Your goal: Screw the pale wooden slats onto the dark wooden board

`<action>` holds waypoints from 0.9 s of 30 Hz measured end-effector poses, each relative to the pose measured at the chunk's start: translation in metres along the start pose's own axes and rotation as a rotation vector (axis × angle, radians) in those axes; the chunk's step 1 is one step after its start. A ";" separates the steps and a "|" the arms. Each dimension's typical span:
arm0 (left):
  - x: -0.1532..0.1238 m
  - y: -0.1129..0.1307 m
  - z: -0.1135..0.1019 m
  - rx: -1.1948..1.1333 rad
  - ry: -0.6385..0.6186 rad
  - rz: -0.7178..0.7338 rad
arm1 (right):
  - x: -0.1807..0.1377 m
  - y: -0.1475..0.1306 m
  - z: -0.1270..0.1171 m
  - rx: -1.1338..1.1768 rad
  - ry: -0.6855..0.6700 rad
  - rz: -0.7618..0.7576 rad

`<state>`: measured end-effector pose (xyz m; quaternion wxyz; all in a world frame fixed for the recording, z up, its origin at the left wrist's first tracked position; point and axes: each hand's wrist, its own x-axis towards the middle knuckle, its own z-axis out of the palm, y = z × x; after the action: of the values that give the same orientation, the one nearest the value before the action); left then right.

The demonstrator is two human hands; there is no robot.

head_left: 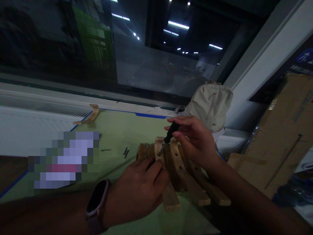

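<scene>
My right hand grips a screwdriver by its black handle. Its shaft slants down to a hole in the leftmost curved wooden piece. The fingers of my left hand are curled onto that same piece, just below the screwdriver's tip; their ends are hidden. Beside it lie a second curved wooden piece with dark holes and a third wooden piece, partly behind my right hand. All of them rest across a block wrapped in brown tape.
Several screws lie on the green table top, left of the block. Another curved wooden piece sits at its far left corner. Beyond are a beige backpack, a radiator and a window; a cardboard box stands right. One left patch is pixelated.
</scene>
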<state>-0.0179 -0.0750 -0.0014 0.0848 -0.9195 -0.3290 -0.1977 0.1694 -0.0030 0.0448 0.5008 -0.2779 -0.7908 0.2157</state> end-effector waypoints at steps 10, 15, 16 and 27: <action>-0.001 0.001 -0.001 -0.015 0.007 -0.010 | 0.005 0.003 -0.002 0.023 0.135 0.002; -0.001 0.002 0.000 0.007 0.024 -0.011 | 0.011 0.001 -0.005 0.176 0.003 0.037; -0.001 0.002 0.000 0.011 0.023 -0.008 | 0.011 0.000 -0.005 0.206 -0.013 0.061; -0.002 0.001 0.003 0.001 -0.086 -0.022 | 0.008 0.003 -0.009 -0.015 -0.003 -0.071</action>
<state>-0.0179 -0.0760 -0.0053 0.0691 -0.9234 -0.3425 -0.1589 0.1751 0.0054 0.0517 0.5047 -0.2533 -0.8026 0.1923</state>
